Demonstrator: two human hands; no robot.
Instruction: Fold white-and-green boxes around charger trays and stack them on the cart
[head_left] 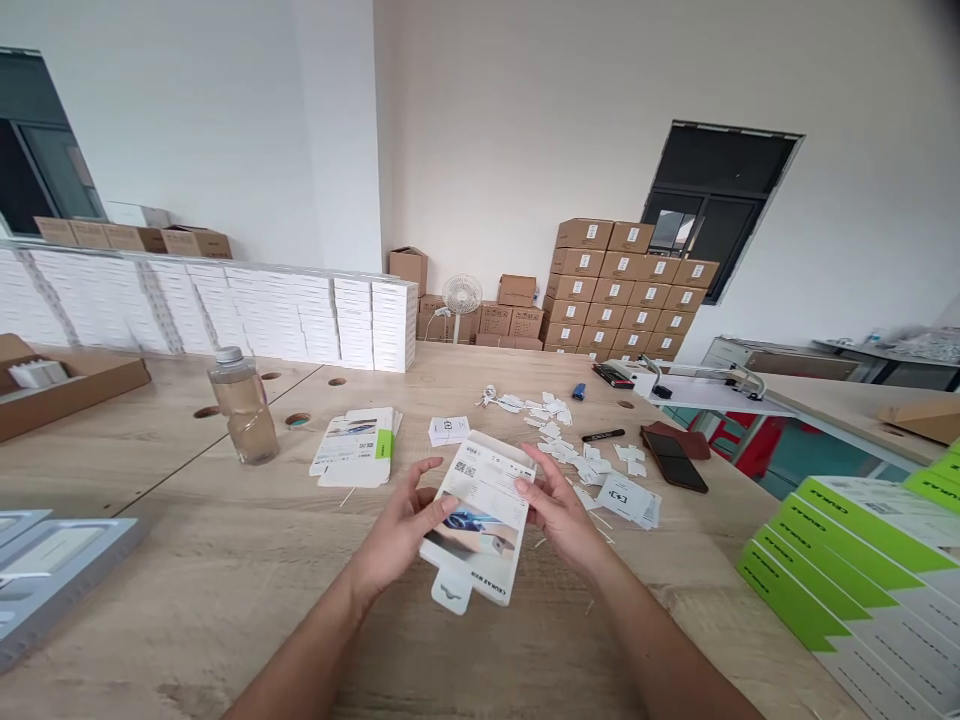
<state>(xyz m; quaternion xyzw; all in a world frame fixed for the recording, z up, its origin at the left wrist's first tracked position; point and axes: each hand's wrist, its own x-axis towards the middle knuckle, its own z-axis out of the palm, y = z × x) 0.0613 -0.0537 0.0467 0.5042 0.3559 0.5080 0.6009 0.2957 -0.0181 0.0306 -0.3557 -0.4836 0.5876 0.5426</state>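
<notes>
Between my two hands is a white cardboard packaging box (pixel 480 515), printed with a car picture and a code, its hang tab toward me and its far end apparently open. My left hand (pixel 409 520) grips the left side, thumb on the printed face. On the right edge my right hand (pixel 553 505) holds it with the thumb on top. Just beyond the box sits a small stack of white cards (pixel 448 430). Flat printed boxes (pixel 352 447) lie in a pile to the left. White paper scraps (pixel 551 410) and a leaflet (pixel 628 500) are scattered to the right.
A water bottle (pixel 244 405) stands at left, near a blue-grey tray (pixel 67 580) and a cardboard tray (pixel 82 395). At right are a phone (pixel 675 460), a black pen (pixel 603 435) and stacked green-and-white boxes (pixel 847 570). White boxes (pixel 300 315) line the table's back.
</notes>
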